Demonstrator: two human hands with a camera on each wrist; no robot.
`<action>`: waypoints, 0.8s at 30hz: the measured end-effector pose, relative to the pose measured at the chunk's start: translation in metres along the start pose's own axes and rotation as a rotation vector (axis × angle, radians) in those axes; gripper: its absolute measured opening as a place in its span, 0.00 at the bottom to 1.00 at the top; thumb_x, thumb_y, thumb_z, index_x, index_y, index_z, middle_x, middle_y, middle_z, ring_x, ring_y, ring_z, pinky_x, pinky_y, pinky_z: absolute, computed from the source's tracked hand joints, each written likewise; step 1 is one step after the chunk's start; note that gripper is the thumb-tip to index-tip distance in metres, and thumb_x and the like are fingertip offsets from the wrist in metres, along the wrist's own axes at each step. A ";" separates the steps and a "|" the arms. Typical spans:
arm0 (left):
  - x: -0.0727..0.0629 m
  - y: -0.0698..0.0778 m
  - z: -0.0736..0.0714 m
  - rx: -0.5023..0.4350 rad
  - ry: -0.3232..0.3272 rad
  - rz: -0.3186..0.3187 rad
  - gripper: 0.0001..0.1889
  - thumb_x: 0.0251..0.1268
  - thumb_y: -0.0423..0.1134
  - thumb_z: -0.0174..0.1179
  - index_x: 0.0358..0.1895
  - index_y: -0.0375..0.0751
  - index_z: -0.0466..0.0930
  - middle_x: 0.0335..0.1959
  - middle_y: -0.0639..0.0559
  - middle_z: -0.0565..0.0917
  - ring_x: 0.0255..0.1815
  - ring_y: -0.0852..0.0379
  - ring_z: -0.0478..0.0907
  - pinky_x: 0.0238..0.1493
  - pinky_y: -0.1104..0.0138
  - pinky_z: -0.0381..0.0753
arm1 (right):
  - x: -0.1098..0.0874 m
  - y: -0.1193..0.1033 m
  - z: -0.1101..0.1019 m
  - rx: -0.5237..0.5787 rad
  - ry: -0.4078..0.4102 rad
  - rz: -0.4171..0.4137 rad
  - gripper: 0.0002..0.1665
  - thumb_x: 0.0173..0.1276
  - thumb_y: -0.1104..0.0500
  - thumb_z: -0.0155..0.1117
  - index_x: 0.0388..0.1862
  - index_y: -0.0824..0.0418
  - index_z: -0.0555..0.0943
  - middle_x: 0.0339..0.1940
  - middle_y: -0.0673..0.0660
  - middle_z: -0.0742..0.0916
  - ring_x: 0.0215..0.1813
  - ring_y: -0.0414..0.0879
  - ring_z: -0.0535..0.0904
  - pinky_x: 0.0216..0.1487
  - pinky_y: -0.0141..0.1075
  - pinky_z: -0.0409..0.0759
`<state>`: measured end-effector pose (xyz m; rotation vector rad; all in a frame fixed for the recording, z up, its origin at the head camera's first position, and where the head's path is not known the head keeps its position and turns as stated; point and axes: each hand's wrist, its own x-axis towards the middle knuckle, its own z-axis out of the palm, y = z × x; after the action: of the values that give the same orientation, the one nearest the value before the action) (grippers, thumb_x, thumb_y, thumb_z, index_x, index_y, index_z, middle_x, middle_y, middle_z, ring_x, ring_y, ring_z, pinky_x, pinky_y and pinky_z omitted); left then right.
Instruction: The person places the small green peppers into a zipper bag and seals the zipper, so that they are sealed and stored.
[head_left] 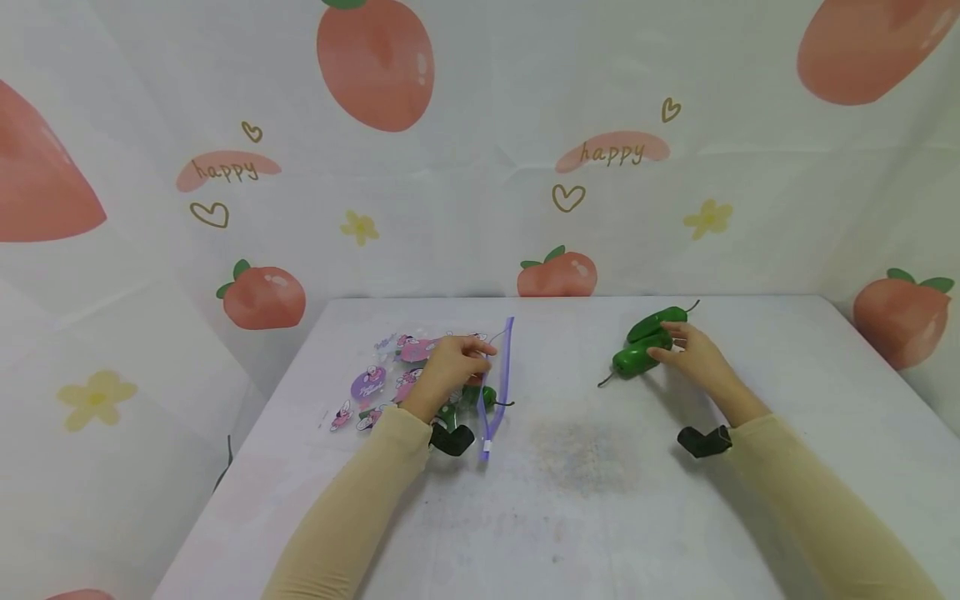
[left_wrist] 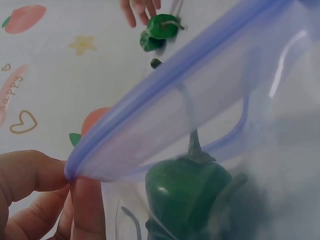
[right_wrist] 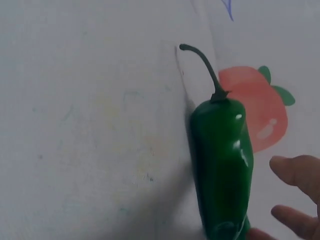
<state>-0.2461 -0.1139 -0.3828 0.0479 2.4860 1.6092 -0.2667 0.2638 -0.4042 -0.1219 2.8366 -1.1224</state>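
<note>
My left hand [head_left: 446, 375] pinches the purple zip edge of a clear printed zip bag [head_left: 368, 385] between thumb and finger, and the bag's mouth gapes in the left wrist view. Inside that bag lie green peppers, one with its stem [left_wrist: 194, 142] pointing out through the mouth. Two more green peppers lie side by side on the table at the right, a nearer pepper [head_left: 633, 360] and a farther pepper [head_left: 654, 323]. Over their right end is my right hand [head_left: 701, 362], its fingers spread apart; in the right wrist view one fingertip [right_wrist: 260, 234] is right at the pepper's lower end.
Both peppers and bag are on a white table [head_left: 570, 533] with a faint smudged patch in the middle. Behind it hangs a white cloth [head_left: 450, 200] printed with peaches, hearts and flowers. A white slider [head_left: 487, 447] sits at the zip's near end.
</note>
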 end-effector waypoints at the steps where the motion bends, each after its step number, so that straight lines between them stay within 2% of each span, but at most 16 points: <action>1: 0.000 0.000 0.000 -0.001 0.000 0.000 0.14 0.58 0.29 0.61 0.48 0.33 0.83 0.32 0.46 0.82 0.28 0.55 0.77 0.38 0.65 0.86 | 0.001 0.001 0.000 -0.002 -0.004 -0.009 0.45 0.70 0.49 0.60 0.74 0.73 0.54 0.70 0.79 0.61 0.70 0.74 0.58 0.67 0.63 0.61; 11: -0.001 0.000 0.000 -0.008 -0.003 0.003 0.14 0.58 0.29 0.61 0.48 0.32 0.83 0.31 0.46 0.83 0.27 0.56 0.77 0.37 0.65 0.85 | 0.005 0.015 -0.006 -0.049 -0.028 -0.092 0.43 0.70 0.46 0.60 0.74 0.68 0.58 0.72 0.77 0.58 0.70 0.77 0.53 0.66 0.68 0.56; 18: 0.000 -0.001 0.001 0.001 0.001 0.000 0.13 0.58 0.29 0.62 0.48 0.33 0.83 0.31 0.46 0.83 0.26 0.56 0.77 0.36 0.65 0.85 | 0.006 0.022 -0.006 -0.071 -0.072 -0.077 0.43 0.68 0.43 0.60 0.73 0.65 0.61 0.73 0.78 0.58 0.72 0.77 0.51 0.67 0.69 0.53; 24: 0.001 -0.002 0.002 0.001 0.005 0.002 0.13 0.58 0.29 0.62 0.47 0.32 0.84 0.30 0.46 0.83 0.25 0.57 0.77 0.36 0.65 0.85 | 0.007 0.025 -0.006 -0.077 -0.072 -0.079 0.40 0.67 0.46 0.63 0.71 0.66 0.65 0.72 0.77 0.59 0.72 0.76 0.51 0.67 0.69 0.53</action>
<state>-0.2465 -0.1133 -0.3857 0.0468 2.4917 1.6107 -0.2756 0.2858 -0.4174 -0.2758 2.8337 -1.0007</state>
